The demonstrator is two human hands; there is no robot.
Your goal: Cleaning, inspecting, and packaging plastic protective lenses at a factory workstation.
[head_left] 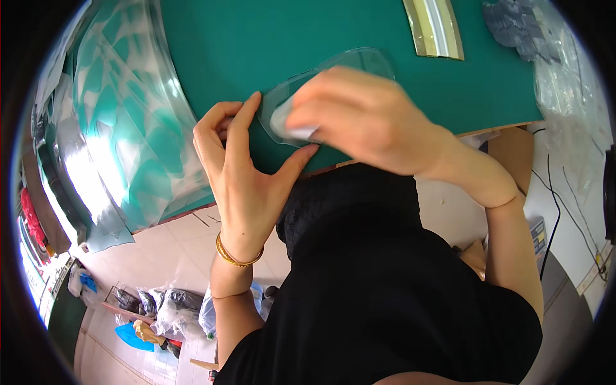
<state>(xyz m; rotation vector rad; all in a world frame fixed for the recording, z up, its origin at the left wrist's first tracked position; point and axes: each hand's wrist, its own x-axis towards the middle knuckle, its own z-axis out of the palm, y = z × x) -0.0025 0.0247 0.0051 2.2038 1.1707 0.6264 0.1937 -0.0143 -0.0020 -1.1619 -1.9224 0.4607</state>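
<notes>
A clear, curved-edged plastic piece (359, 61) lies flat on the green tabletop (256, 38). My left hand (240, 151) is spread at its left end, with index fingertip by the left edge and thumb by the near edge. Over the piece, my right hand (366, 115) is closed on a whitish wad, seemingly a cloth (282, 122), pressed against the plastic. Motion smears the right fingers, and they cover much of the piece's middle.
Large clear plastic sheets with cut-out shapes (128, 96) cover the table's left side. A yellow-edged strip (436, 29) lies at the far right, near grey pieces (520, 29) and clear plastic wrap (568, 83). Bagged items (179, 308) sit below left.
</notes>
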